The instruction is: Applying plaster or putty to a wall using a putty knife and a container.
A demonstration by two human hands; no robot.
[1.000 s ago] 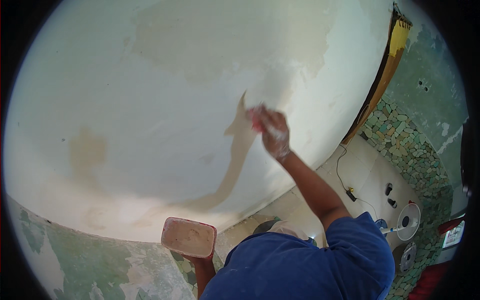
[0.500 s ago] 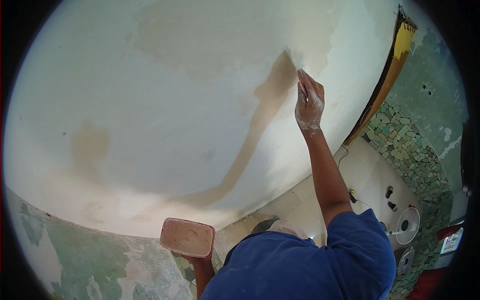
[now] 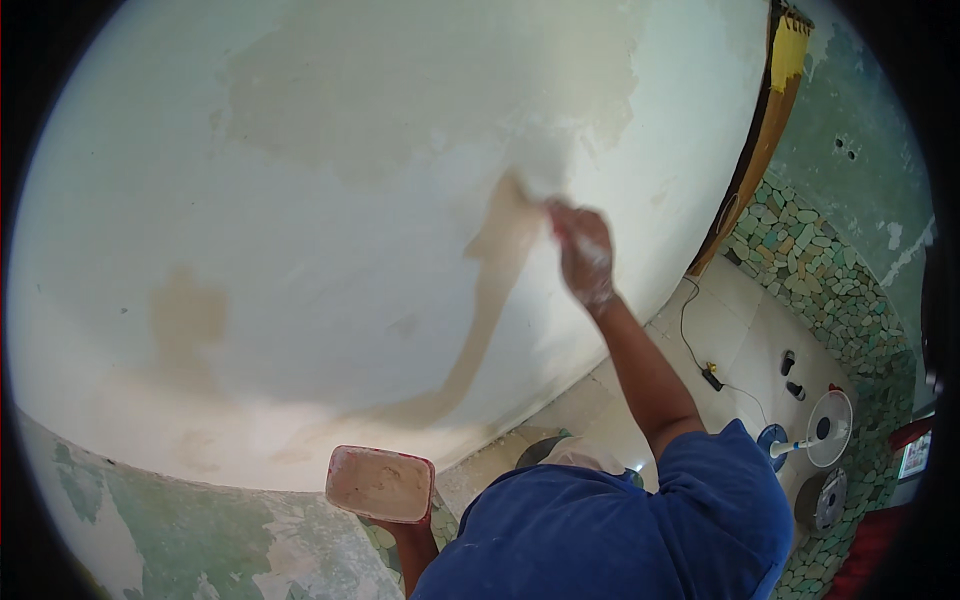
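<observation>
Clenched around a small reddish-pink hand tool [image 3: 555, 222], the grip of the right hand [image 3: 586, 256], streaked with white, is raised before a broad white-plastered wall [image 3: 330, 230]. The tool juts from the fingertips at the grip's ten o'clock; blur hides its outline, and I cannot tell whether it touches the plaster. Between ten and eleven o'clock from this grip, higher on the wall, spreads a large, ragged-edged beige patch [image 3: 430, 90], while a brownish arm-shaped shadow [image 3: 485, 300] runs down from ten o'clock toward seven. Well apart, between seven and eight o'clock, a rectangular red-rimmed tub [image 3: 432, 488] is held aloft, with pale beige paste [image 3: 378, 484] inside. Gripping it at the tub's five o'clock is the left hand [image 3: 412, 524], its fingers mostly hidden underneath. Far off at the right grip's four o'clock stands a white round-headed fan [image 3: 829, 430] on the pale tiled floor [image 3: 722, 312].
</observation>
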